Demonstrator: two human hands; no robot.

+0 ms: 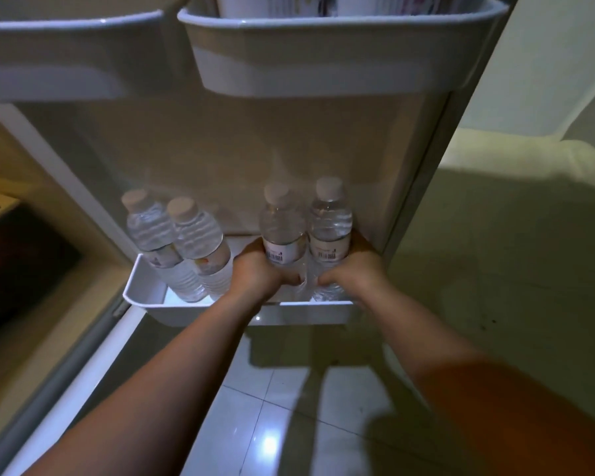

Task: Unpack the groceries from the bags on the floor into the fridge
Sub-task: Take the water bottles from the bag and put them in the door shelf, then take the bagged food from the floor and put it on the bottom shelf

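Observation:
The fridge door stands open, with a white bottom door shelf (145, 297) holding small clear water bottles with white caps. Two bottles (182, 242) lean side by side at the shelf's left end. My left hand (255, 273) grips a water bottle (282, 225) in the shelf's right half. My right hand (361, 266) grips another water bottle (330, 218) right beside it, at the shelf's right end. Both held bottles stand upright with their bases inside the shelf. No grocery bags are in view.
Two white upper door bins hang above: one at the left (66, 49), one at the right (323, 53) holding cartons. The fridge body's dark interior (21, 269) lies at the left. Pale floor tiles (272, 424) and a wall (547, 80) lie below and right.

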